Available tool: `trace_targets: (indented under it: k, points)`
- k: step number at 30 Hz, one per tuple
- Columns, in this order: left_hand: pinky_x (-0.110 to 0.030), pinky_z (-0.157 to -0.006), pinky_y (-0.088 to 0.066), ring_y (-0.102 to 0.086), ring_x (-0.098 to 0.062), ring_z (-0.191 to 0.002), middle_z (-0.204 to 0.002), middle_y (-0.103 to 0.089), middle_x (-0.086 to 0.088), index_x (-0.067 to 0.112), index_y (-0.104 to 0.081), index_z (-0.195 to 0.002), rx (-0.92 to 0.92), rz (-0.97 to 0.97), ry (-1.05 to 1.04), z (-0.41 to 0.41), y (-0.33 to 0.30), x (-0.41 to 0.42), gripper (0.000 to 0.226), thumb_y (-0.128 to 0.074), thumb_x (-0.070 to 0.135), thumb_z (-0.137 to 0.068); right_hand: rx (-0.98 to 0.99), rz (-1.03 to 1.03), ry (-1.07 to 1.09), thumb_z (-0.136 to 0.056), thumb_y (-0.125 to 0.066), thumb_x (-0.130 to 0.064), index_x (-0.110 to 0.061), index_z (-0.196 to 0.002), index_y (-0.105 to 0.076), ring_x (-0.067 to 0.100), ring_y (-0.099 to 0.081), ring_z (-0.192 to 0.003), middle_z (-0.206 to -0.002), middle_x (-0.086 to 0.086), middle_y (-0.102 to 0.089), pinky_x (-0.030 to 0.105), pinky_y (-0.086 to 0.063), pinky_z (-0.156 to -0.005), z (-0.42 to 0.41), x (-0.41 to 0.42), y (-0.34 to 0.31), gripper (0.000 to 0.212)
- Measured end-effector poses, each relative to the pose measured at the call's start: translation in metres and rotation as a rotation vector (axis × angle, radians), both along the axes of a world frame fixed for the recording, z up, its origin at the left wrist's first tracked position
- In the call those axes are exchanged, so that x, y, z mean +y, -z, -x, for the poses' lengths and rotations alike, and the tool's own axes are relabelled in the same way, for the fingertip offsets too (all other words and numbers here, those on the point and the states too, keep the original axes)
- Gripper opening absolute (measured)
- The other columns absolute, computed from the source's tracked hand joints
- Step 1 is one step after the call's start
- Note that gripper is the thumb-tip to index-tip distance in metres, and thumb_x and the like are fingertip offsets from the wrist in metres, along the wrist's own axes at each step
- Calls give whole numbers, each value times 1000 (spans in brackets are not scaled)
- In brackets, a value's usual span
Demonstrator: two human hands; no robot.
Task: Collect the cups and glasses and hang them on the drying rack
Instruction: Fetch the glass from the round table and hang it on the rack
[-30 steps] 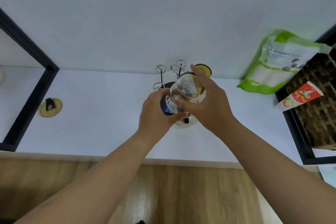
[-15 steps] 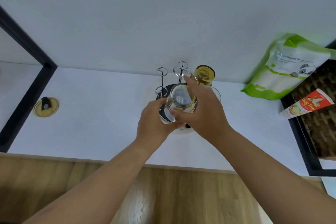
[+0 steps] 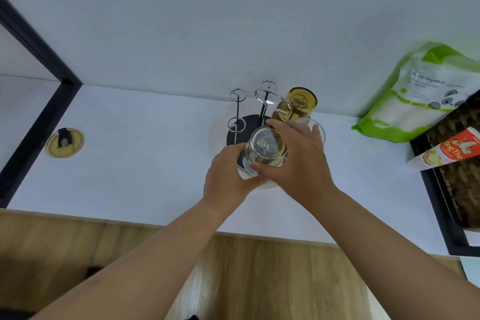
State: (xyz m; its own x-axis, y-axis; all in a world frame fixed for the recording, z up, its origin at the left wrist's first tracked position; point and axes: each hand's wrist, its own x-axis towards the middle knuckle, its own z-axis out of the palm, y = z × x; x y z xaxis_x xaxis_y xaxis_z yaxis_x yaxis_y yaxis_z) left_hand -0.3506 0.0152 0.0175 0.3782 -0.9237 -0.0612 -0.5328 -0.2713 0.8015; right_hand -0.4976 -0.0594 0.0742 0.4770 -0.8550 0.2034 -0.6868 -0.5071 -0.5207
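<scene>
While both hands (image 3: 262,163) clasp the inverted clear glass (image 3: 265,149), the drying rack (image 3: 261,112) stands directly beneath, pegs upright.

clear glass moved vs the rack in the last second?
Yes. The clear glass has come down and toward the person, away from the rack top loops, held by both hands.

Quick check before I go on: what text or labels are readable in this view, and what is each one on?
"ong Tho": partly cut off, white letters on the red carton by the wicker basket.
Green pouch: several grey lines of print and a panda picture, too blurred to read.
Small print at the carton's lower end: too small to read.
Clear glass, amber glass, rack, round lid: no text visible.
</scene>
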Motion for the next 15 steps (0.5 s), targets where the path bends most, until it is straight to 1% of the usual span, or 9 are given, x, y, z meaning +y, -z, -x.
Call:
trace_targets:
  k: [4,6,8,9,10,12,13,15]
  points:
    - [-5,-82,-32,-52,-3,-109,-126,-61,15,32,-59,-132,-1,-9,7,1,2,-1,69,-87,53,-72,16,-4,4,-70,-88,-55,-22,-142,-58,26,-50,-140,-139,3,-65,63,-18,-123,1,-2,4,85]
    - [-6,-83,-34,-53,-3,-109,-122,-60,18,32,-60,-130,-9,-5,8,0,5,-1,69,-88,53,-71,26,0,7,-70,-87,-57,-21,-141,-59,26,-47,-143,-141,4,-64,63,-15,-124,2,-2,5,84]
    - [-11,-85,-41,-53,-3,-107,-117,-58,22,32,-60,-128,-18,-4,12,-2,7,-3,67,-88,53,-71,48,14,9,-72,-85,-59,-21,-141,-59,26,-44,-146,-142,4,-64,63,-13,-124,2,-2,6,83]
    - [-17,-89,-48,-55,-4,-108,-119,-59,22,32,-60,-127,-22,-4,18,-2,8,-4,67,-89,53,-71,63,24,9,-72,-85,-60,-20,-140,-59,27,-43,-147,-141,5,-65,63,-11,-124,2,-2,7,82]
    - [-27,-95,-52,-56,-5,-114,-126,-61,20,32,-60,-128,-26,-6,23,-2,10,-5,68,-88,54,-70,77,38,7,-73,-85,-59,-19,-140,-60,27,-43,-148,-140,5,-66,63,-11,-124,2,-2,8,82]
    - [-41,-106,-50,-52,-11,-132,-145,-57,14,34,-58,-134,-27,-29,29,-2,13,-6,75,-88,57,-69,93,54,9,-73,-85,-59,-18,-139,-61,29,-41,-149,-138,6,-67,63,-10,-123,2,0,9,81]
    - [-44,-110,-47,-48,-13,-138,-152,-53,12,35,-57,-137,-24,-38,30,-2,14,-6,78,-87,58,-69,98,58,10,-74,-85,-58,-17,-139,-61,29,-40,-150,-139,6,-67,62,-9,-123,1,0,10,81]
    - [-43,-113,-43,-43,-14,-144,-158,-46,10,34,-57,-140,-22,-49,40,-2,15,-6,80,-87,58,-69,120,74,7,-75,-83,-60,-17,-140,-61,28,-38,-151,-140,7,-67,61,-8,-123,2,1,12,81]
